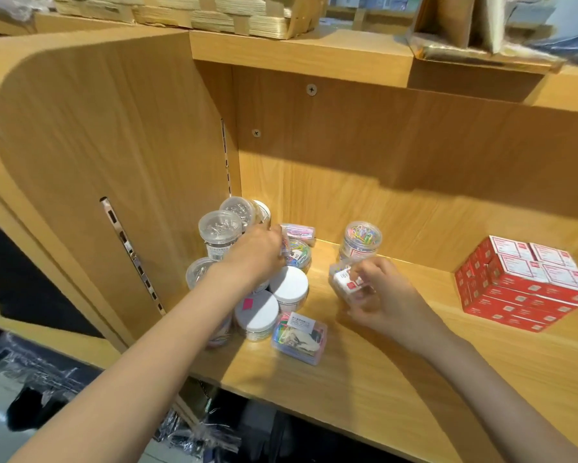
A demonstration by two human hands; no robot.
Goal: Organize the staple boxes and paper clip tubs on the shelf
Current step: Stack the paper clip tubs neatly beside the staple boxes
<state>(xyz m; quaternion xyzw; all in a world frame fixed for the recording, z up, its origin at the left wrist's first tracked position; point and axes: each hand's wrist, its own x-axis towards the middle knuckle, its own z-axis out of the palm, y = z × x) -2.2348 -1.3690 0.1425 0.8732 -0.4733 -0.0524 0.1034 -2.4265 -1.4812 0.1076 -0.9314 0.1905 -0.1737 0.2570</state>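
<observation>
Several clear paper clip tubs (220, 230) cluster at the shelf's left end, some with white lids (289, 285). My left hand (252, 253) reaches over the cluster and its fingers curl round a small tub of coloured clips (299, 253); the grip is partly hidden. My right hand (377, 294) grips a small clear tub with a red and white label (346, 281) just above the shelf board. Behind it stands another tub of coloured clips (361, 242). Red and white staple boxes (521, 282) sit stacked in a block at the right.
A flat rectangular box of coloured clips (299, 337) lies near the wooden shelf's front edge (364, 406); a second flat box (299, 232) lies at the back. The side panel (113, 155) closes the left. Plastic-wrapped goods lie on the floor below.
</observation>
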